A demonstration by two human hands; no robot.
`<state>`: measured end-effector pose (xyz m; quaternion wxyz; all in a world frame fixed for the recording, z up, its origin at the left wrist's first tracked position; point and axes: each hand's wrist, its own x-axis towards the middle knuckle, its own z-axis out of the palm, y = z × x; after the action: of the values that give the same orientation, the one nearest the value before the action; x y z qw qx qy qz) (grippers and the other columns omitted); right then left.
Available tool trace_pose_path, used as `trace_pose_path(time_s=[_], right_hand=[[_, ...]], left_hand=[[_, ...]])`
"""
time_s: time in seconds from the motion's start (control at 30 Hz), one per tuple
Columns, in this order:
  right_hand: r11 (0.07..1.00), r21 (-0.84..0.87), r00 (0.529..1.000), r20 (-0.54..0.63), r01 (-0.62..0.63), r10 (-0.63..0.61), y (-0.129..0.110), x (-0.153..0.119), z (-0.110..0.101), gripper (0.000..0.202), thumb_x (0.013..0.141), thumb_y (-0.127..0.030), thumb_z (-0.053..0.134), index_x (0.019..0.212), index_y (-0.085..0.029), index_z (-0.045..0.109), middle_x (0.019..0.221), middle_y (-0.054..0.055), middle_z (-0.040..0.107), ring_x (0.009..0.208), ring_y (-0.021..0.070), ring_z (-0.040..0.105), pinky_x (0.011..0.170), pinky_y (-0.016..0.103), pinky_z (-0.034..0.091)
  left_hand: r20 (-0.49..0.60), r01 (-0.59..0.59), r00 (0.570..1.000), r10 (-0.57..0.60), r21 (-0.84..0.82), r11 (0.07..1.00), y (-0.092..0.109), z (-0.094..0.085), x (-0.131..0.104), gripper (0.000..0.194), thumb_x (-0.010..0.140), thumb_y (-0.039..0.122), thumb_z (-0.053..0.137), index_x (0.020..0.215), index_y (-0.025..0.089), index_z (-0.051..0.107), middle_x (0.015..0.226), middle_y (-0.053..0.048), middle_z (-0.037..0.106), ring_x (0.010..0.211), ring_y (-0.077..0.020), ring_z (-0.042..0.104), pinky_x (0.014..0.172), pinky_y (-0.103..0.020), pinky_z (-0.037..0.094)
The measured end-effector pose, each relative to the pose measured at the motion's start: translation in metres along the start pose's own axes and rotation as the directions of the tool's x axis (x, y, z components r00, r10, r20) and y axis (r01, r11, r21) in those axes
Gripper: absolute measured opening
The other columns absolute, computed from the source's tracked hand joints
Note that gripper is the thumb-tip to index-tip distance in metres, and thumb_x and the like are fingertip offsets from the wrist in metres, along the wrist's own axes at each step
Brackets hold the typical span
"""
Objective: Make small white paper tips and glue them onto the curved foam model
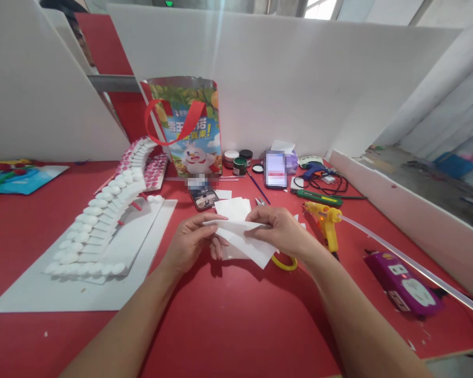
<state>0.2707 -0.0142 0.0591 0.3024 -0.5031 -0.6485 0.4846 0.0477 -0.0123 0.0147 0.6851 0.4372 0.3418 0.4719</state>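
Between my two hands is a folded piece of white paper [255,248], held just above the red table. My left hand [192,239] pinches its left end between thumb and fingers. My right hand [277,228] grips the right part, thumb underneath and fingers curled over the top. More white paper [232,208] lies right behind the hands. Scissors with a yellow handle [285,263] lie partly hidden under the right hand and the paper, their metal tips showing behind.
A white stair model [98,220] stands on a white board [63,294] at left. On the right are a yellow glue gun [328,226] with a long glue stick, a green cutter [318,198] and a purple power strip [403,283]. Behind stand a gift bag [192,131], paint jars [240,166] and a phone [275,170].
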Motion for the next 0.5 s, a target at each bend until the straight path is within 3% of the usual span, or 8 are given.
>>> trace_pose_path(time_s=[0.07, 0.13, 0.2, 0.27, 0.37, 0.5], right_hand=[[1.000, 0.022, 1.000, 0.029, 0.009, -0.010, -0.001, -0.003, -0.006, 0.011, 0.077, -0.021, 0.073, 0.084, -0.018, 0.065, 0.076, -0.001, 0.068, 0.066, 0.0124, 0.059, 0.061, 0.025, 0.044], [0.993, 0.119, 0.990, 0.140, -0.017, 0.001, -0.002, -0.006, -0.014, 0.025, 0.076, -0.023, 0.079, 0.097, -0.019, 0.066, 0.089, 0.003, 0.074, 0.079, 0.0165, 0.067, 0.069, 0.027, 0.049], [0.964, 0.262, 0.968, 0.250, -0.040, -0.027, -0.002, -0.008, -0.020, 0.046, 0.077, -0.035, 0.084, 0.116, -0.021, 0.064, 0.111, 0.009, 0.076, 0.101, 0.0219, 0.071, 0.082, 0.032, 0.054], [0.919, 0.392, 0.966, 0.251, -0.046, -0.059, 0.000, -0.008, -0.021, 0.057, 0.082, -0.056, 0.079, 0.124, -0.020, 0.062, 0.123, 0.014, 0.073, 0.113, 0.0252, 0.070, 0.093, 0.038, 0.054], [0.891, 0.441, 0.980, 0.196, -0.112, 0.027, 0.001, -0.004, -0.010, 0.061, 0.087, -0.071, 0.065, 0.117, -0.017, 0.065, 0.113, 0.015, 0.076, 0.102, 0.0240, 0.073, 0.089, 0.037, 0.055], [0.935, 0.287, 0.941, 0.320, -0.209, 0.112, -0.002, -0.002, 0.013, 0.052, 0.088, -0.065, 0.069, 0.107, -0.017, 0.067, 0.093, 0.006, 0.075, 0.081, 0.0175, 0.070, 0.071, 0.028, 0.051]], left_hand=[[-0.005, -0.023, 1.000, 0.023, -0.021, 1.000, 0.001, -0.001, 0.000, 0.022, 0.077, 0.024, 0.076, 0.094, 0.012, 0.076, 0.062, -0.007, 0.076, 0.042, -0.0186, 0.068, 0.040, -0.024, 0.052], [0.003, -0.045, 0.999, 0.045, -0.041, 0.998, 0.001, -0.002, -0.001, 0.016, 0.076, 0.022, 0.075, 0.087, 0.012, 0.078, 0.062, -0.007, 0.076, 0.042, -0.0179, 0.068, 0.041, -0.023, 0.052], [0.031, -0.050, 0.998, 0.052, -0.061, 0.997, 0.000, -0.002, -0.002, 0.011, 0.076, 0.021, 0.075, 0.081, 0.012, 0.078, 0.061, -0.007, 0.075, 0.041, -0.0178, 0.068, 0.041, -0.022, 0.052], [0.080, -0.034, 0.996, 0.041, -0.078, 0.996, -0.001, -0.001, -0.003, 0.009, 0.076, 0.021, 0.075, 0.077, 0.012, 0.077, 0.061, -0.007, 0.076, 0.042, -0.0185, 0.068, 0.040, -0.023, 0.053], [0.151, -0.014, 0.988, 0.029, -0.098, 0.995, -0.003, 0.003, -0.006, 0.011, 0.079, 0.022, 0.076, 0.075, 0.012, 0.076, 0.063, -0.007, 0.076, 0.043, -0.0196, 0.069, 0.040, -0.023, 0.053], [0.183, -0.004, 0.983, 0.019, -0.078, 0.997, -0.005, 0.008, -0.008, 0.015, 0.083, 0.026, 0.076, 0.078, 0.012, 0.075, 0.060, -0.007, 0.075, 0.045, -0.0193, 0.070, 0.042, -0.023, 0.054]])
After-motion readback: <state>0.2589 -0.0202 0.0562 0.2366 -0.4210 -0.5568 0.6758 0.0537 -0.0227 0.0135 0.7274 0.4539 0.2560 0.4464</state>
